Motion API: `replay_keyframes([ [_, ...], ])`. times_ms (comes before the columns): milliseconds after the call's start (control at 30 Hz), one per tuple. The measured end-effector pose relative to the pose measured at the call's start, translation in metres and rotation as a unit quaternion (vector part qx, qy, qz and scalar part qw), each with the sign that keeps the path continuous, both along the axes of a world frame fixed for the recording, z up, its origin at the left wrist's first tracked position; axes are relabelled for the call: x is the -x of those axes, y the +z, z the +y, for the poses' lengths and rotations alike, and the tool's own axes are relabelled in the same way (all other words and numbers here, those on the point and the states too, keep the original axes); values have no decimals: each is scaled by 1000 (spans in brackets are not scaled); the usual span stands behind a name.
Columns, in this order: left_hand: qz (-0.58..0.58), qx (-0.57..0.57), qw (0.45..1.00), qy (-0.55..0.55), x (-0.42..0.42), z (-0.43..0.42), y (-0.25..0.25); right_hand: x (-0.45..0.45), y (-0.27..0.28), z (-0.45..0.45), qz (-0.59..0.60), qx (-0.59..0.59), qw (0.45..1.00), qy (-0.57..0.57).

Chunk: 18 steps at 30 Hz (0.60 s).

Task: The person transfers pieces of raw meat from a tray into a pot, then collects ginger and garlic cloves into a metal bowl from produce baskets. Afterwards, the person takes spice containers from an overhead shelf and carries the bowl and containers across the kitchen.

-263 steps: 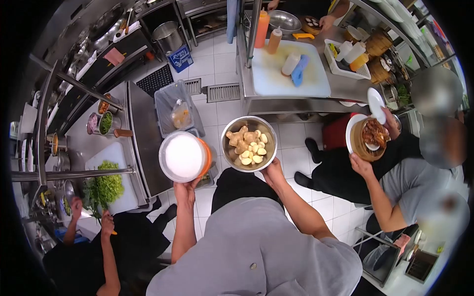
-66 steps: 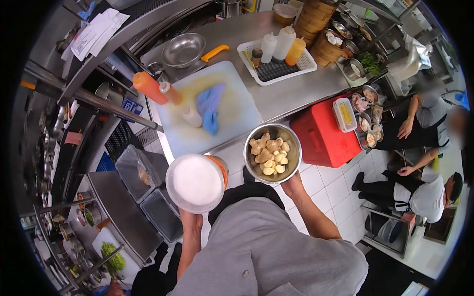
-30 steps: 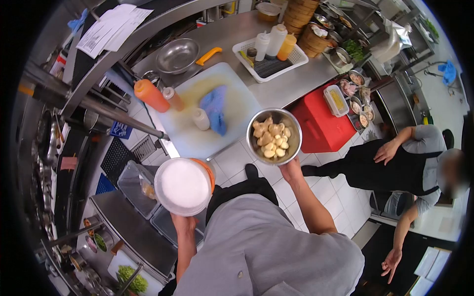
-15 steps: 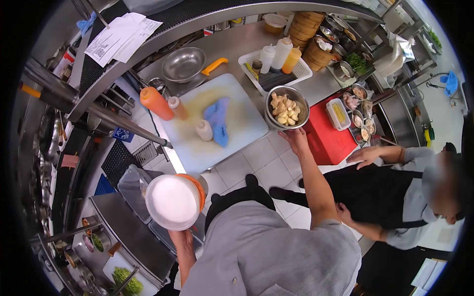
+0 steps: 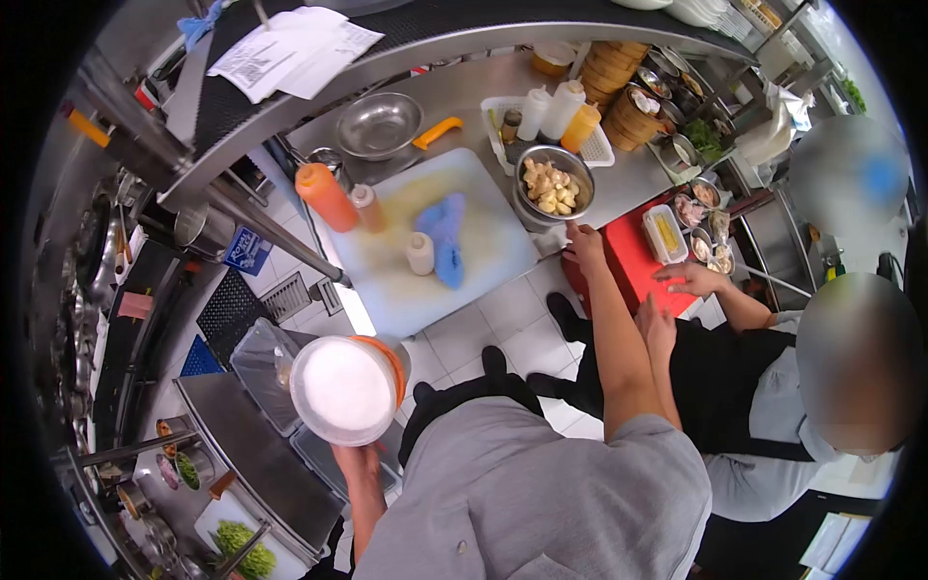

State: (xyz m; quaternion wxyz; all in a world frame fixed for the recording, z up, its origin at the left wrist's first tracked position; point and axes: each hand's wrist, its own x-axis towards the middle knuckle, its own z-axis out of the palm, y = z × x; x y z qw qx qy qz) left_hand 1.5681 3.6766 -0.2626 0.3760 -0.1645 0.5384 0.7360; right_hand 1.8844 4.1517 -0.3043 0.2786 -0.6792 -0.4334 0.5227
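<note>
My left hand (image 5: 358, 464) holds a round plastic tub (image 5: 346, 390) of white contents from below, over the floor at the left. An orange container (image 5: 391, 372) shows behind the tub's right side. My right arm reaches forward, and my right hand (image 5: 586, 247) is at the near rim of a steel bowl (image 5: 527, 201), its fingers partly hidden there. The bowl is over the counter's edge, right of the cutting board (image 5: 387, 290), and holds ginger (image 5: 549, 178) and pale peeled cloves (image 5: 558, 201).
On the board are a blue cloth (image 5: 445, 240) and squeeze bottles (image 5: 326, 196). Behind stand an empty steel bowl (image 5: 380, 126), a white basket (image 5: 597, 150) and bamboo steamers (image 5: 633, 118). A co-worker's hands (image 5: 694, 279) are near a red box (image 5: 643, 261) at the right.
My right hand and the ginger bowl have moved forward over the counter. The tub has shifted slightly left and lower. A co-worker has come closer on the right, hands near my right arm.
</note>
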Motion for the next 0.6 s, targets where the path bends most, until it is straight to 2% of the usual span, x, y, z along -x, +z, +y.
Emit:
replay_keyframes([
  [33, 4, -9, 1000, -14, 5, -4, -3, 8, 0, 3, -51, -50, 997, -34],
  [67, 8, -15, 1000, -7, 10, -6, -6, 15, -1, 3, 10, -120, 984, -135],
  [100, 13, -17, 1000, -12, 12, -9, -8, 25, 17, -3, 72, -146, 971, -173],
  [167, 14, -15, 1000, -16, 14, -17, -7, 52, 61, -18, 156, -110, 972, -138],
  [200, 4, -24, 1000, -14, 17, -20, -5, 54, 54, -12, 155, -108, 972, -138],
  [267, -5, -34, 999, -12, 24, -31, -4, 50, 31, 10, 68, -115, 986, -95],
  [400, 10, -34, 999, 1, 38, -46, -5, 72, 46, 4, 24, -180, 975, -125],
  [467, 17, -38, 999, 4, 44, -55, -6, 90, 44, -1, 54, -217, 969, -109],
  [533, 12, -19, 995, 92, 50, -64, -17, 110, 49, -8, 100, -265, 956, -76],
  [600, 19, -20, 997, 70, 59, -72, -19, 143, 49, -5, 95, -231, 967, -47],
])
